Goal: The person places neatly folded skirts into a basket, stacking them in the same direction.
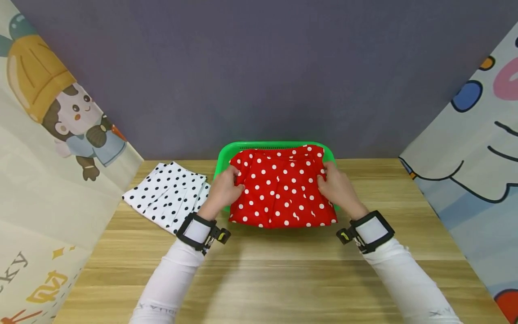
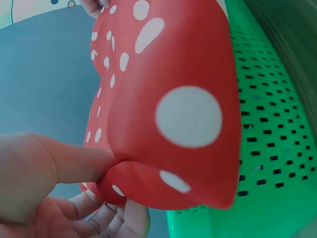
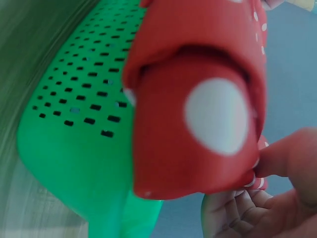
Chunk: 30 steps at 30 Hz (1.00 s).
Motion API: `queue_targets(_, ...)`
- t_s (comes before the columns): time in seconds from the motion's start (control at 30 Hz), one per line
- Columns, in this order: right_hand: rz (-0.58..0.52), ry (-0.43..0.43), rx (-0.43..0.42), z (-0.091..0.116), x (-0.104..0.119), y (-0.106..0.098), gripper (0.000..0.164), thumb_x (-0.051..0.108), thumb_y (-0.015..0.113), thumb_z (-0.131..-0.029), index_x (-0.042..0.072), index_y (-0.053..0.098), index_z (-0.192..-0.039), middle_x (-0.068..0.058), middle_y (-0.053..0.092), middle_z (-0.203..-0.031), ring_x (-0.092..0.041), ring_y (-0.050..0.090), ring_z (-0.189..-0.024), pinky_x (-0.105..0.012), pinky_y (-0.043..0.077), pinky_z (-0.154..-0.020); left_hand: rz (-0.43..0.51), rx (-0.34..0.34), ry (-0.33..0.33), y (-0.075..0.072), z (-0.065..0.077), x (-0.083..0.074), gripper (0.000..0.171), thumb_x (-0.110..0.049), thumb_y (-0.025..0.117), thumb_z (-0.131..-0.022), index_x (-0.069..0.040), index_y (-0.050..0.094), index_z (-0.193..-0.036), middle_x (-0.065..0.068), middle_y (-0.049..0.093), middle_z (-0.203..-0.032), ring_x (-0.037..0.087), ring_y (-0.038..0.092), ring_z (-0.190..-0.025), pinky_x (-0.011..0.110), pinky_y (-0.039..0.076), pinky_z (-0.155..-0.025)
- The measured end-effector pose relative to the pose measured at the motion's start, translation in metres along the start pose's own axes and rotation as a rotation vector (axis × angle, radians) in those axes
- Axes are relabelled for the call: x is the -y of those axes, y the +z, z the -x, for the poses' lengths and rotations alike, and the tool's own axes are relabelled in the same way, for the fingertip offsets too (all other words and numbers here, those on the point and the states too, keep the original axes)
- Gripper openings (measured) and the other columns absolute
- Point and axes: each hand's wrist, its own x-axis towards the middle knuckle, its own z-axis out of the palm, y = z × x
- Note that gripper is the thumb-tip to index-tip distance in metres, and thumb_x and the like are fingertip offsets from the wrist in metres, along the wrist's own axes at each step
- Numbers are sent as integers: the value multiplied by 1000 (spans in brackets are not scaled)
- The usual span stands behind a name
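Note:
A folded red cloth with white dots (image 1: 283,189) spans both hands in the head view, over a green perforated basket (image 1: 226,155). My left hand (image 1: 224,189) pinches its left side, thumb on top and fingers beneath. On the opposite side my right hand (image 1: 337,186) pinches the cloth the same way. The left wrist view has the cloth's rounded fold (image 2: 188,59) beside the basket's holed wall (image 2: 262,124). In the right wrist view, thumb and fingers grip the cloth (image 3: 168,124) near its lower edge. The cloth hides most of the basket's inside.
A folded white cloth with black dots (image 1: 166,193) lies on the wooden table (image 1: 283,279), left of the basket. Behind the table rises a grey wall (image 1: 275,76). Cartoon-printed panels (image 1: 40,189) stand at both sides.

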Motion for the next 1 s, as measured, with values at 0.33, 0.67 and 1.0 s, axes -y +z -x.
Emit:
queue_targets(0.33, 19, 2, 21, -20, -1, -4, 44, 13, 48, -90, -11, 36, -125, -28, 59, -104, -33, 63, -76, -39, 53, -59, -38, 30, -16, -6, -22, -3, 29, -10, 63, -82, -1, 51, -106, 13, 58, -91, 25, 57, -78, 31, 50, -62)
queue_targets(0.67, 29, -18, 8, -39, 7, -9, 41, 10, 48, -90, -14, 37, -122, -28, 58, -96, -35, 60, -76, -42, 52, -63, -25, 37, -27, -13, -38, -9, 29, -10, 61, -81, 0, 48, -106, 14, 57, -93, 25, 59, -77, 30, 51, -61)
queue_targets(1.0, 49, 31, 34, -53, 7, -9, 40, 12, 46, -90, -12, 36, -121, -26, 58, -92, -34, 59, -74, -37, 49, -58, -63, 21, -34, -16, -51, -13, 27, -9, 60, -79, -1, 49, -103, 12, 56, -93, 26, 57, -81, 34, 51, -63)
